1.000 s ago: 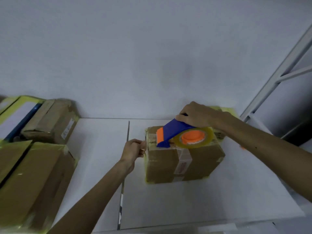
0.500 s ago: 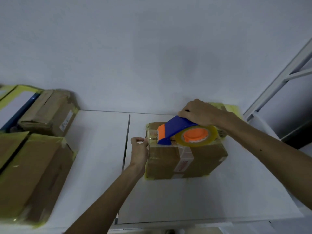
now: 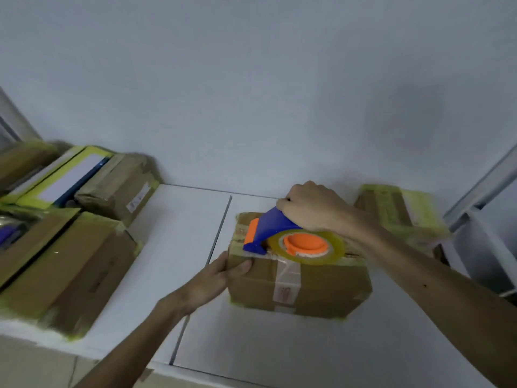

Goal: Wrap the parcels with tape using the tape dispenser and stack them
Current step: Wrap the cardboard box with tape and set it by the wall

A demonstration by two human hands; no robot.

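The white tabletop (image 3: 179,233) runs back to a plain pale wall (image 3: 251,93), and a thin dark seam (image 3: 223,219) in it passes under my left forearm. My left hand (image 3: 215,278) grips the near left corner of the brown cardboard parcel (image 3: 330,292): the thumb lies on the front face just under the top edge, and the fingers are wrapped round the side, out of my sight. My right hand (image 3: 313,208) is curled tight over the handle of the blue plastic tape dispenser with an orange front flap (image 3: 268,231), which rests on top of the parcel, just beyond my left thumb. Under my right wrist sits the roll of clear yellowish tape on an orange hub (image 3: 333,250) (its flat face is tipped towards me). A strip of clear tape runs down the parcel's front, between my two hands.

Just beyond my right forearm, by the wall, lies a second cardboard box edged in yellow-green tape (image 3: 400,211). Well to the left of my left hand stands a large brown carton with yellow-green taped corners (image 3: 70,264), and behind it a smaller brown package with a white label (image 3: 117,189). Past my right arm stands a white metal frame (image 3: 481,186).
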